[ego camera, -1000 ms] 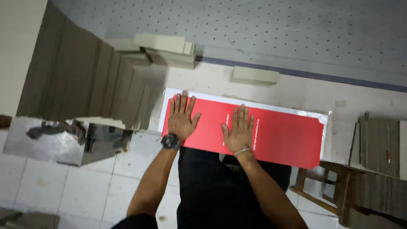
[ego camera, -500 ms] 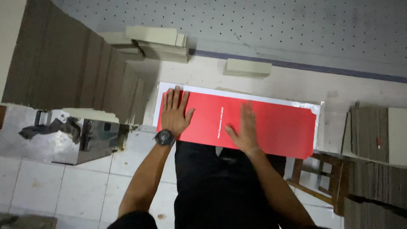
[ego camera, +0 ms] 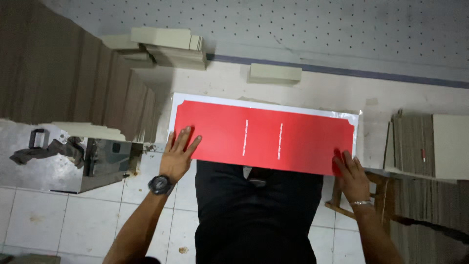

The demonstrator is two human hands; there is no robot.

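Note:
A long red card sheet (ego camera: 264, 137) with two thin lines of white print lies on a white backing sheet (ego camera: 172, 113) on the table. My left hand (ego camera: 177, 155), with a black watch at the wrist, has its fingers spread on the sheet's near left corner. At the near right corner my right hand (ego camera: 351, 177), a thin bracelet on its wrist, touches the edge with its fingertips. Neither hand grips the sheet.
A tall slanted stack of brown board (ego camera: 73, 83) stands at the left, with pale blocks (ego camera: 168, 44) behind it. One pale block (ego camera: 275, 73) lies past the sheet. Another board stack (ego camera: 430, 146) is at the right, a wooden stool (ego camera: 381, 195) below it. A metal box (ego camera: 68, 156) sits lower left.
Both hands slid off the middle of the red sheet toward me and apart. The left went to the near left corner, the right far along to the near right corner.

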